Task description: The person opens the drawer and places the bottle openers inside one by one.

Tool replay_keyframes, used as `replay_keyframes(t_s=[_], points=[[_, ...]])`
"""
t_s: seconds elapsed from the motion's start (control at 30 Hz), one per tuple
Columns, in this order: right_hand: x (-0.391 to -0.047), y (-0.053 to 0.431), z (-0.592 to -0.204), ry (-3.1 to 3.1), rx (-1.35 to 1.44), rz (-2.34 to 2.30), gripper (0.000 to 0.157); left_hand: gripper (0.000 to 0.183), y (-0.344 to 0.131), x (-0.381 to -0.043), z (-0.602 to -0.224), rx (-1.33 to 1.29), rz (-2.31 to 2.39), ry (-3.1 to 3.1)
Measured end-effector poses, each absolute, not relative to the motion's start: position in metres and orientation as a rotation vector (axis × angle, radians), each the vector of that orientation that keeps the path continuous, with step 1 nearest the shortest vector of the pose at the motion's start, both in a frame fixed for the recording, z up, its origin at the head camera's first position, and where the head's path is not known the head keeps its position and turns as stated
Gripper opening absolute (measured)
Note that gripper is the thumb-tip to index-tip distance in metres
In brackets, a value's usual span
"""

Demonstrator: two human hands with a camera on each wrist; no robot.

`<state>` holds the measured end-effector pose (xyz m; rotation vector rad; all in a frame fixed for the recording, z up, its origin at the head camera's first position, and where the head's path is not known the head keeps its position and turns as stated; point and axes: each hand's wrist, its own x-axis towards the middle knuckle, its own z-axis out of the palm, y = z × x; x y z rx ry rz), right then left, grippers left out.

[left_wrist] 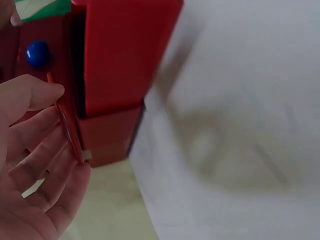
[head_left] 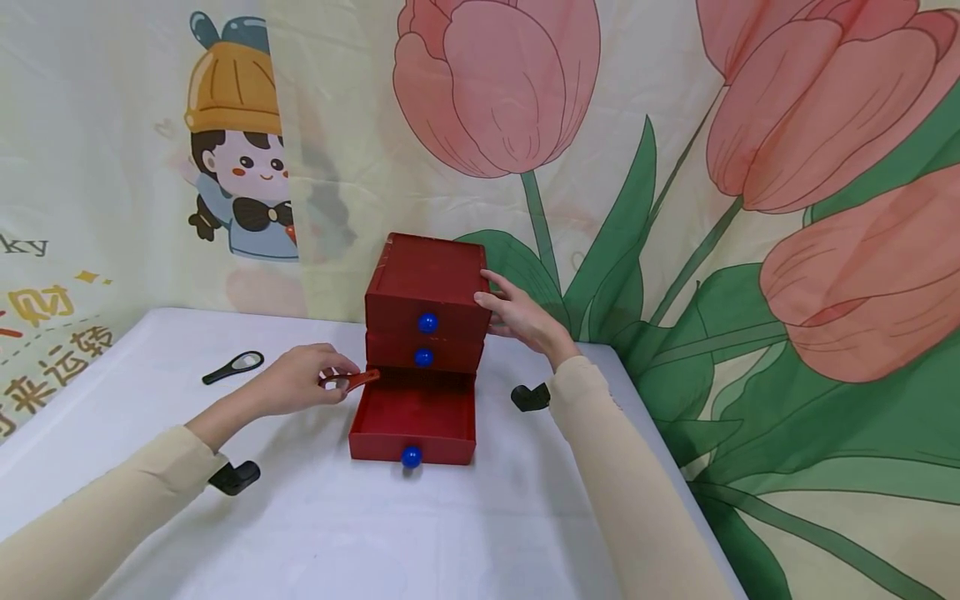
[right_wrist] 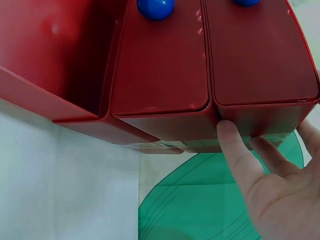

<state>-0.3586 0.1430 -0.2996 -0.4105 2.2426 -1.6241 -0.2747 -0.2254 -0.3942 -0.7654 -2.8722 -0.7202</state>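
Note:
A red three-drawer box [head_left: 435, 262] with blue round knobs stands on the table. Its bottom drawer [head_left: 412, 412] is pulled out, and no contents show in it. My left hand [head_left: 296, 381] pinches a red magnifying glass [head_left: 364, 378] between thumb and fingers, just above the left side of this drawer. In the left wrist view the magnifying glass [left_wrist: 71, 129] is seen edge-on beside the box. My right hand [head_left: 528, 318] touches the upper right side of the box. Its extended fingers [right_wrist: 240, 157] press that side in the right wrist view.
On the white table [head_left: 375, 533], a black magnifying glass [head_left: 234, 367] lies left of the box. The middle drawer's knob [head_left: 423, 357] and the top one's [head_left: 427, 322] sit on closed fronts. Behind the table hangs a tulip-printed cloth [head_left: 495, 92].

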Motion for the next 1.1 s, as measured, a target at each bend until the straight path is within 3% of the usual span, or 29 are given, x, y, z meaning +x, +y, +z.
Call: replay_keyframes(t_s=[0.47,1.1], points=[[-0.357,0.143,-0.300,2.246,-0.444,-1.619,0.071,0.031,-0.179,-0.272,-0.387,-0.954,-0.760,-2.839],[-0.357,0.144,-0.300,2.252,-0.448,-1.616,0.070,0.030,-0.119,-0.283,-0.411,-1.072,-0.665,-2.896]])
